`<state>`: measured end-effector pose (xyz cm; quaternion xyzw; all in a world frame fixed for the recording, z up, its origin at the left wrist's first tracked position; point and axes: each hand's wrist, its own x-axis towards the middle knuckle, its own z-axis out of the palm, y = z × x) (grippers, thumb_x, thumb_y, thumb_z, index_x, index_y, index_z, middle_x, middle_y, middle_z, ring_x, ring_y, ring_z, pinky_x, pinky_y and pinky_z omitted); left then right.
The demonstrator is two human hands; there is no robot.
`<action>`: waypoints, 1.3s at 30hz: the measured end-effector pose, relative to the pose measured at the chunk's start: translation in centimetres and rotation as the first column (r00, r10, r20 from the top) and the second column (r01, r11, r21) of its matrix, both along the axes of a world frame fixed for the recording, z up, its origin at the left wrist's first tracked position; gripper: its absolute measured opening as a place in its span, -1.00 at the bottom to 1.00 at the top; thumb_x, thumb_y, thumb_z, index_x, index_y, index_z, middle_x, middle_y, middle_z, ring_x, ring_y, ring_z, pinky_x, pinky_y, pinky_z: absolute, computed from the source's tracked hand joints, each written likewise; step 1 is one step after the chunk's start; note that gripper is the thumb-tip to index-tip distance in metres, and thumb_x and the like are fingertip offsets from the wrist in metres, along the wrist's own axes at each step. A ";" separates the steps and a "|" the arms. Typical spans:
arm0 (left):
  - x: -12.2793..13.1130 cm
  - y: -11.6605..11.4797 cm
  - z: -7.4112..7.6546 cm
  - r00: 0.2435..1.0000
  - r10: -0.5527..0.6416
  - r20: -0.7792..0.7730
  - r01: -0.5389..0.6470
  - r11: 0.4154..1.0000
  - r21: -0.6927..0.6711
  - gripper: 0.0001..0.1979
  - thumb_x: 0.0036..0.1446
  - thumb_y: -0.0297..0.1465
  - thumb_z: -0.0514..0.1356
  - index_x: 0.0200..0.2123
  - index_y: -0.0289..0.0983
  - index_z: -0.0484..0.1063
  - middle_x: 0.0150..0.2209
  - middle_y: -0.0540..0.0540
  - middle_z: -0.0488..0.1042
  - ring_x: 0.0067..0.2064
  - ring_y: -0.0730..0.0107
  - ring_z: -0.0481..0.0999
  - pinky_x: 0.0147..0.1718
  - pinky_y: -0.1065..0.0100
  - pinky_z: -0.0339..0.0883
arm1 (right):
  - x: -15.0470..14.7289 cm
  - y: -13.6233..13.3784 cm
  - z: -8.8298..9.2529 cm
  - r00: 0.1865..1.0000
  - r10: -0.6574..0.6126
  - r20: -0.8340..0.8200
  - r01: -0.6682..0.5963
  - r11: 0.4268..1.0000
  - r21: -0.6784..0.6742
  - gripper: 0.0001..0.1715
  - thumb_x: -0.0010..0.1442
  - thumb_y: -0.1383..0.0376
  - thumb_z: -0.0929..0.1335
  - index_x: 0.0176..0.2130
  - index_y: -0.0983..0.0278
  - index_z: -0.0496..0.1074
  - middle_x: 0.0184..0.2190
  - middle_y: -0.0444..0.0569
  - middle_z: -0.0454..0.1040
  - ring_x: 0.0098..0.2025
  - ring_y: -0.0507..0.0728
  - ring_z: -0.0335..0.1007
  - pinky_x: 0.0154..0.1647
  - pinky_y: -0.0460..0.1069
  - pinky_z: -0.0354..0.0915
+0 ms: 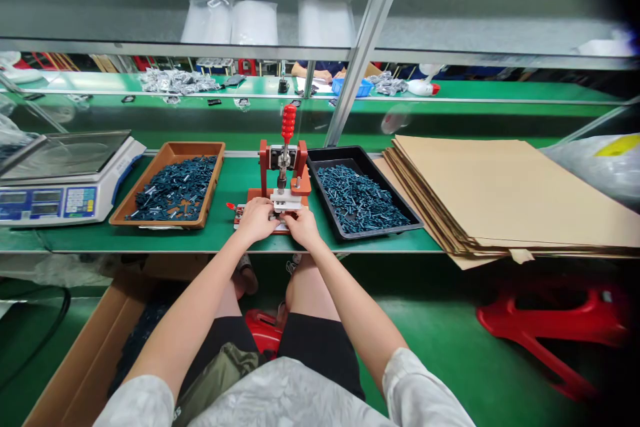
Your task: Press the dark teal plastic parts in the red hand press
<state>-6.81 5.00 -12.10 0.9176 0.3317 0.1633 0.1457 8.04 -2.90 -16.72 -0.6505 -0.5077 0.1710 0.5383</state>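
Note:
A small red hand press with a red ribbed handle stands on the green bench in front of me. My left hand and my right hand are side by side at the press's base plate, fingers curled and pinched on something small under the ram; I cannot make out what it is. A brown tray of several dark blue parts lies left of the press. A black tray of the same dark parts lies to its right.
A weighing scale sits at the far left. A stack of cardboard sheets overhangs the bench at right. A red stool and an open cardboard box are on the floor. Another person's hands work across the far bench.

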 end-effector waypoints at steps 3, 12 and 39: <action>-0.1 0.0 -0.1 1.000 -0.025 0.016 0.025 1.000 0.013 -0.81 0.10 -0.33 0.30 -0.22 -0.24 0.66 0.00 -0.20 0.60 0.11 -0.02 0.49 0.18 0.02 0.34 | 0.3 0.1 0.1 1.000 0.016 -0.024 -0.017 1.000 -0.004 -0.75 0.09 0.37 0.43 -0.21 0.19 0.66 -0.12 -0.04 0.67 -0.06 0.20 0.58 0.09 0.09 0.43; -0.4 -0.3 -0.3 0.998 -0.062 0.011 0.061 0.995 0.083 -0.78 0.13 -0.34 0.27 -0.20 -0.26 0.66 -0.03 -0.22 0.60 0.08 -0.01 0.48 0.17 0.01 0.34 | 0.7 0.3 0.0 0.991 0.101 -0.093 -0.104 0.994 -0.025 -0.74 0.08 0.36 0.43 -0.20 0.21 0.66 -0.16 -0.07 0.69 -0.08 0.18 0.61 0.09 0.08 0.44; -2.4 1.2 -2.2 0.833 0.334 0.441 -0.278 0.942 -0.189 -0.35 0.41 -0.05 -0.07 0.38 -0.34 0.12 0.30 -0.41 0.36 0.32 0.04 0.39 0.30 0.04 0.27 | 1.3 0.0 0.5 0.985 0.122 0.120 -0.130 0.990 0.060 -0.71 0.15 0.41 0.38 -0.18 0.21 0.66 -0.03 0.01 0.61 -0.01 0.22 0.55 0.13 0.08 0.42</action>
